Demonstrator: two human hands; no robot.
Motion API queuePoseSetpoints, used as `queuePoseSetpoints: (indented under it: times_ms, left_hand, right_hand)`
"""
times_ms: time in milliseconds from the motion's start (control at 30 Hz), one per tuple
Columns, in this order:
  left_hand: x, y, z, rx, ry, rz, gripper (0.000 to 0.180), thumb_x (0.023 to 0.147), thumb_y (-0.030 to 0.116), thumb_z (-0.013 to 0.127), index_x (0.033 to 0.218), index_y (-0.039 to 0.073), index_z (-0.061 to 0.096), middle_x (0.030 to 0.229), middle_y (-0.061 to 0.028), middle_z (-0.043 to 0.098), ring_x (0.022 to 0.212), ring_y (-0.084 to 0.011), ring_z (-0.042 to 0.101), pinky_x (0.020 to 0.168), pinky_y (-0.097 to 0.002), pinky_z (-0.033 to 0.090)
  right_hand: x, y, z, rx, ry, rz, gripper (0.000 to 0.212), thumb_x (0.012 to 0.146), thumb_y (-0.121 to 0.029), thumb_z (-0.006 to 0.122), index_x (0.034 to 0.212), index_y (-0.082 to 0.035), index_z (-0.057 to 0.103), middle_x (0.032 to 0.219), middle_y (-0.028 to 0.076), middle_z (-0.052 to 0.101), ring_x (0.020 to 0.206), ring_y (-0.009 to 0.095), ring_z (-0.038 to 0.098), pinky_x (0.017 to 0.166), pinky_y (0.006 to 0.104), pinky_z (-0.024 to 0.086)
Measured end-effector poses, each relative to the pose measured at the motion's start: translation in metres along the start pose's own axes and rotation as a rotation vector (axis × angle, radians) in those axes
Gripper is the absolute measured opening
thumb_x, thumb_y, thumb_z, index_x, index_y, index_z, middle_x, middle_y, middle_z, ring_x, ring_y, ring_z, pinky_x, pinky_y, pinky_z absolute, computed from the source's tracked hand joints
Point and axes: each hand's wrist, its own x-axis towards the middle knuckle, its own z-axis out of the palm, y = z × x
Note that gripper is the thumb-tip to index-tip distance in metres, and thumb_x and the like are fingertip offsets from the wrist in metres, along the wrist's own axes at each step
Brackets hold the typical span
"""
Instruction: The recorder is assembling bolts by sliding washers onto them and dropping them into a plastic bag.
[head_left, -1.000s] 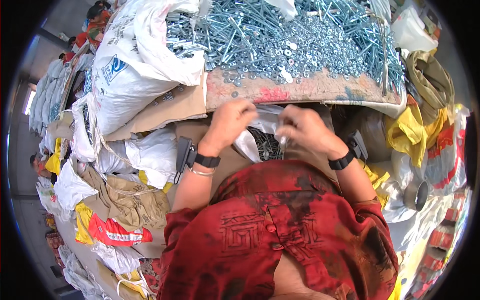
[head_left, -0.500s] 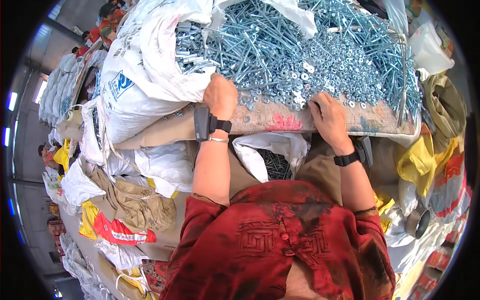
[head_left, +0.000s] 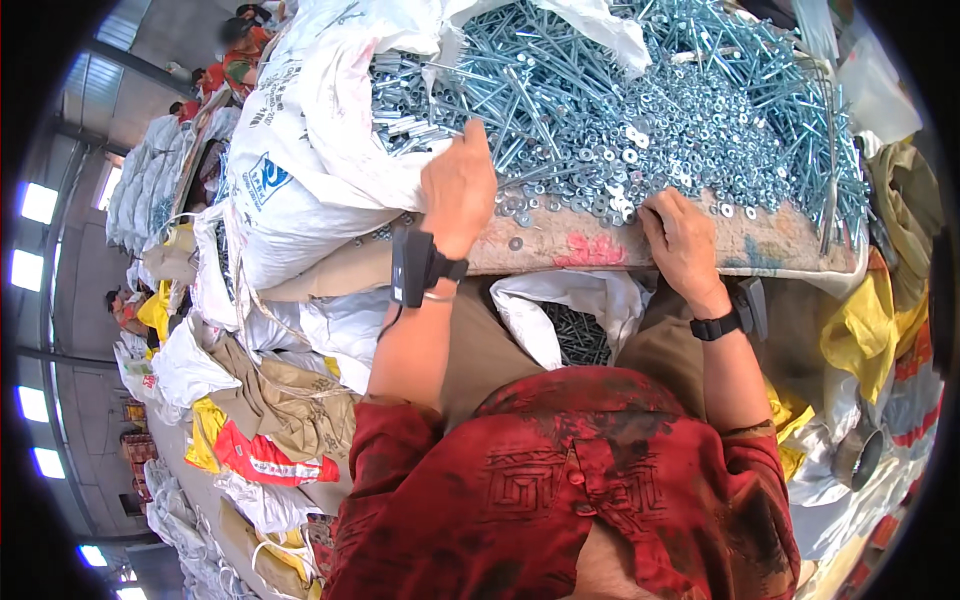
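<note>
Beside the right grip [head_left: 682, 238], possibly in contact, loose washers [head_left: 616, 192]

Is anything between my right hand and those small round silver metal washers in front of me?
Nothing visible stands between: your right hand is at the near edge of the small round silver metal washers. The big white printed sack lies off to the left, by your left hand.

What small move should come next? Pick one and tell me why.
Probably the right hand should pinch one of the loose washers: it is curled beside the front edge of their spread, so little reach seems needed. The left hand is up by the metal tubes at the mouth of the white sack. Whether either hand already holds something is hidden.
</note>
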Motion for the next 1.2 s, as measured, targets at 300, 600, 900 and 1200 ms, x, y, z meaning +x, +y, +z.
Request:
queuePoseSetpoints:
  times_ms: [300, 600, 900, 1200]
  left_hand:
    - [0.062, -0.096, 0.012, 0.546, -0.145, 0.002, 0.024, 0.081, 0.01, 0.059, 0.101, 0.001, 0.069, 0.096, -0.0229, 0.068, 0.093, -0.0383, 0.068, 0.082, -0.0448, 0.055]
    - [0.039, -0.081, 0.018, 0.373, -0.04, 0.305, 0.011, 0.085, 0.007, 0.056, 0.082, 0.004, 0.066, 0.079, -0.0192, 0.068, 0.071, -0.0338, 0.07, 0.061, -0.0426, 0.056]
    - [0.051, -0.09, -0.002, 0.148, 0.106, 0.099, 0.016, 0.091, 0.016, 0.057, 0.093, 0.002, 0.063, 0.072, -0.0182, 0.068, 0.073, -0.0365, 0.07, 0.063, -0.0492, 0.054]
    - [0.042, -0.085, -0.034, -1.547, -0.293, -0.538, 0.018, 0.091, 0.024, 0.065, 0.088, 0.007, 0.066, 0.076, -0.0061, 0.064, 0.067, -0.0204, 0.063, 0.055, -0.0358, 0.051]
  right_hand:
    - [-0.003, -0.007, 0.0, 0.034, 0.003, -0.009, 0.009, 0.086, -0.006, 0.065, 0.088, -0.004, 0.057, 0.079, 0.013, 0.056, 0.074, 0.035, 0.059, 0.063, 0.0446, 0.046]
    - [-0.003, -0.002, -0.002, 0.013, 0.038, -0.007, 0.008, 0.087, -0.008, 0.065, 0.087, -0.005, 0.057, 0.079, 0.013, 0.057, 0.075, 0.034, 0.059, 0.064, 0.0438, 0.047]
    - [-0.005, -0.002, 0.001, 0.031, 0.054, -0.042, 0.008, 0.087, -0.008, 0.064, 0.087, -0.005, 0.057, 0.081, 0.013, 0.058, 0.077, 0.035, 0.06, 0.066, 0.0443, 0.047]
    - [-0.006, 0.001, 0.003, 0.034, 0.061, -0.038, 0.008, 0.086, -0.007, 0.064, 0.086, -0.005, 0.057, 0.08, 0.013, 0.058, 0.075, 0.035, 0.061, 0.064, 0.0439, 0.048]
